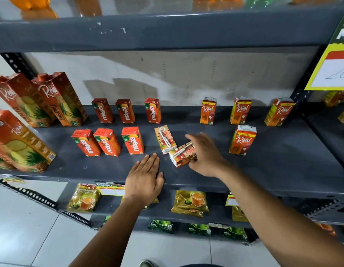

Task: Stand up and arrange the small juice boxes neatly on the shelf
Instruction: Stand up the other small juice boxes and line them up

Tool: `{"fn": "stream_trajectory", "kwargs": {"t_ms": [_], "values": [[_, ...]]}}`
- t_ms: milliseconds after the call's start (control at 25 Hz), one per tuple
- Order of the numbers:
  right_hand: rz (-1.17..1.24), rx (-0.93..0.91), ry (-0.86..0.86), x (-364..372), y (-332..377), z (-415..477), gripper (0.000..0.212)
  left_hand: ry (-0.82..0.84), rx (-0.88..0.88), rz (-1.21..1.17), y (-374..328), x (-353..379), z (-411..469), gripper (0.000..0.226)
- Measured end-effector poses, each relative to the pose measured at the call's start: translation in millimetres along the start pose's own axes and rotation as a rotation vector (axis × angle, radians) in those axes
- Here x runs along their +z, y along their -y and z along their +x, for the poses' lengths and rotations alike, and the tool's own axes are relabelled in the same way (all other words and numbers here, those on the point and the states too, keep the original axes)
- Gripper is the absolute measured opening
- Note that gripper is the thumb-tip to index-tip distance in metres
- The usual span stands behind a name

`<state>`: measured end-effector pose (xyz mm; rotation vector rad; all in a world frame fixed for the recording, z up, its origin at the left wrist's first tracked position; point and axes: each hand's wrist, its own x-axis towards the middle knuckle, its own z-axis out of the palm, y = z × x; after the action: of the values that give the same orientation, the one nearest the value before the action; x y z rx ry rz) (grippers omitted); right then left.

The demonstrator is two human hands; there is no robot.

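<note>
Looking down, I am seeing the right hand (204, 153) lying open over a fallen box (183, 154) at mid shelf (283, 170), touching but not gripping it. The left hand (145, 178) is resting flat, holding nothing. Another box (165, 139) is lying just beside.

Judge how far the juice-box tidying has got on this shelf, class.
Done: six Maaza boxes and four small Real boxes stand upright. In hand: the right hand touches a fallen box; the left hand rests flat on the shelf. Left: that box and the fallen one beside it.
</note>
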<state>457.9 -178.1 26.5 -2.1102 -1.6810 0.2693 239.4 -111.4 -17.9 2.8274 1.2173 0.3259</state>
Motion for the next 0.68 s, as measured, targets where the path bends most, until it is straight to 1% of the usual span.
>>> {"fn": "stream_trajectory", "kwargs": {"t_ms": [120,160,240,360,480,560,680], "values": [[-0.148,-0.082,0.183,-2.5,0.0,15.9,0.086,0.006,-0.001,0.004,1.8,0.2,0.1,0.062],[-0.171,-0.090,0.208,-2.1,0.7,18.8,0.085,0.004,-0.001,0.004,1.9,0.3,0.0,0.063],[-0.130,-0.075,0.192,-1.1,1.0,19.3,0.081,0.006,-0.002,0.003,1.6,0.4,-0.2,0.063],[0.019,-0.040,0.118,1.1,-6.3,13.0,0.079,0.003,-0.005,0.005,1.1,0.5,-0.4,0.059],[0.079,-0.064,0.004,5.6,-13.6,2.8,0.074,0.001,-0.010,0.009,1.6,1.2,-0.2,0.058],[0.115,-0.045,-0.136,10.5,-14.2,-4.3,0.071,0.005,-0.011,0.020,1.7,1.9,-0.2,0.059],[0.258,0.137,-0.377,18.7,-11.0,-5.6,0.067,0.002,-0.003,0.026,2.1,2.4,0.4,0.062]]}}
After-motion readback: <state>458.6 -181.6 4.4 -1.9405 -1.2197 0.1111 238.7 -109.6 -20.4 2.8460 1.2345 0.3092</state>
